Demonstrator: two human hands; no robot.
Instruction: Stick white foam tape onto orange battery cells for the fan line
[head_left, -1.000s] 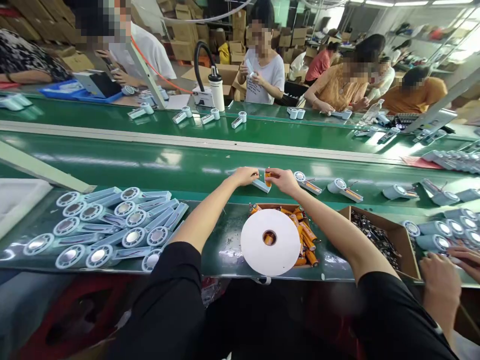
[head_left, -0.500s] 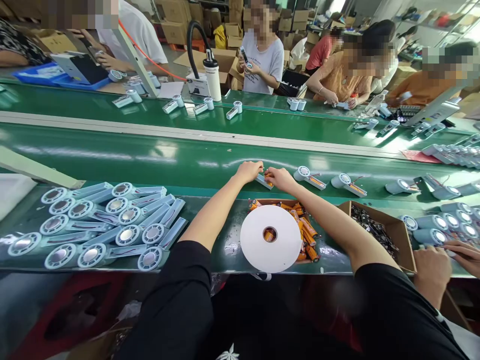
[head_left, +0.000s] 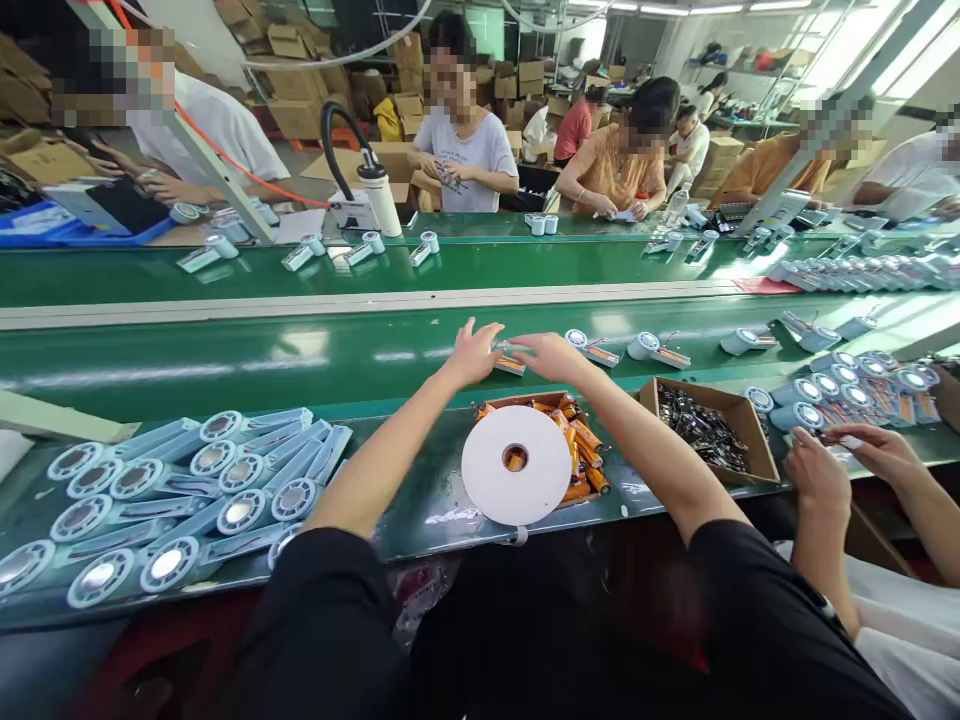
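Observation:
In the head view my left hand (head_left: pixel 475 354) is over the green conveyor with its fingers spread and nothing in them. My right hand (head_left: pixel 549 356) faces it from the right, fingers stretched out toward the left hand. Between and just below them lies a light-blue handle piece (head_left: pixel 510 366) with an orange battery in it; its other end is hidden by the hands. Close in front of me is a large white roll (head_left: pixel 487 465) with a brown core. It partly covers a box of orange batteries (head_left: pixel 585 445).
Many light-blue handheld fans (head_left: pixel 244 508) lie in rows at left. A carton (head_left: pixel 761 455) of small dark parts stands at right, beside a co-worker's hands (head_left: pixel 821 475). More fans with batteries (head_left: pixel 643 346) lie along the conveyor (head_left: pixel 337 350). Other people sit across the line.
My hands have loosened from their pinch on the handle piece, and the left fingers have spread. The camera view has tilted up and turned right.

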